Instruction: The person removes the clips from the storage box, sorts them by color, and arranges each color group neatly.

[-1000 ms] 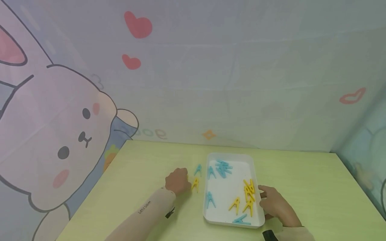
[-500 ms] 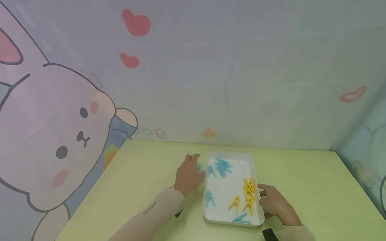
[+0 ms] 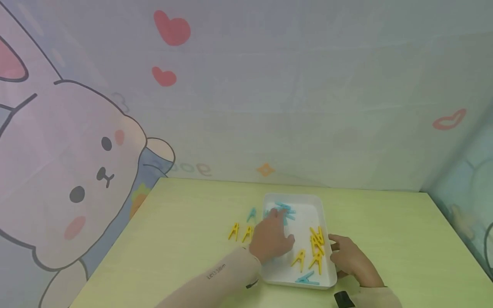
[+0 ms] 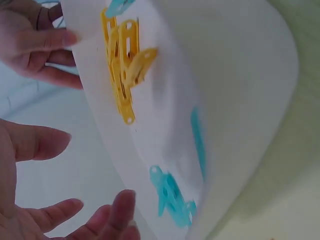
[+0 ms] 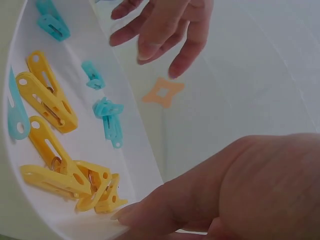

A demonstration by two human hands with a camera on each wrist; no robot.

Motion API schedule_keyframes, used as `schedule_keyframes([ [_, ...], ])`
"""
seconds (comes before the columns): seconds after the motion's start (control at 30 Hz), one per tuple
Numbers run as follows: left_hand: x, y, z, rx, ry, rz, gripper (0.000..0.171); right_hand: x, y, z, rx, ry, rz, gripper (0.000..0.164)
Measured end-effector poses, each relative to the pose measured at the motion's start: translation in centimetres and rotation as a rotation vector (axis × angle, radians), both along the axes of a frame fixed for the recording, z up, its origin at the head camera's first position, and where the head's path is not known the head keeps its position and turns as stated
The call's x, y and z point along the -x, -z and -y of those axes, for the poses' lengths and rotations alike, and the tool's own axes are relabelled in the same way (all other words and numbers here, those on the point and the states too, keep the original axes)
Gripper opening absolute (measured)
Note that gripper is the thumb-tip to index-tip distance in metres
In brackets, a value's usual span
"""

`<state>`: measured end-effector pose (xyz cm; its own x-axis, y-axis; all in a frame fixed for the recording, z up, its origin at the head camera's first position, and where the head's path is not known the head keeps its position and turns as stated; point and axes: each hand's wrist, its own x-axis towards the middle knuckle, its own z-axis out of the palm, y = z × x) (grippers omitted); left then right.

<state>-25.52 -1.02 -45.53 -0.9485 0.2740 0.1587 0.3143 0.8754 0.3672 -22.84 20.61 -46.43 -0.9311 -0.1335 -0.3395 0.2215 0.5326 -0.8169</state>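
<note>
A shallow white tray [image 3: 285,272] holds blue and yellow clothespins. Over its left half hovers my left hand [image 3: 269,238], fingers spread and nothing between them in the left wrist view. It partly covers the blue clothespins [image 3: 286,209] at the tray's far end. My right hand [image 3: 351,260] holds the tray's right side wall, its thumb at the rim in the left wrist view. Several yellow clothespins [image 5: 52,107] lie near that wall. One blue clothespin [image 3: 307,278] lies at the near end. Any clothespins beneath my left palm are hidden in the head view.
Left of the tray on the light green table [image 3: 185,218] lie two yellow clothespins [image 3: 233,231] and a blue clothespin [image 3: 251,214]. A printed backdrop [image 3: 246,94] with a rabbit and hearts rises behind the table's far edge.
My left hand has moved right, from beside the loose yellow clothespins, across the tray's left wall to above the tray. Its fingers have spread. My right hand stays at the tray's right side.
</note>
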Motion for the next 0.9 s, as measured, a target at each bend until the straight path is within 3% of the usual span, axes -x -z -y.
schedule_keyframes([
  [0.17, -0.6, 0.8, -1.4, 0.119, 0.009, 0.084, 0.058, 0.0, 0.1, 0.0, 0.0, 0.007, 0.0, 0.067],
  [0.43, -1.0, 1.7, -3.3, 0.216, 0.056, 0.219, 0.046, 0.1, 0.3, -0.1, -0.003, -0.003, -0.011, 0.065],
  [0.6, -1.2, 2.2, -4.2, 0.281, 0.084, 0.242, 0.029, -0.1, 0.2, -0.2, 0.005, -0.01, -0.02, 0.064],
  [0.9, -1.9, 1.5, -4.7, 0.33, 0.109, 0.239, 0.026, 0.0, 0.1, -0.2, -0.016, -0.016, -0.007, 0.064],
])
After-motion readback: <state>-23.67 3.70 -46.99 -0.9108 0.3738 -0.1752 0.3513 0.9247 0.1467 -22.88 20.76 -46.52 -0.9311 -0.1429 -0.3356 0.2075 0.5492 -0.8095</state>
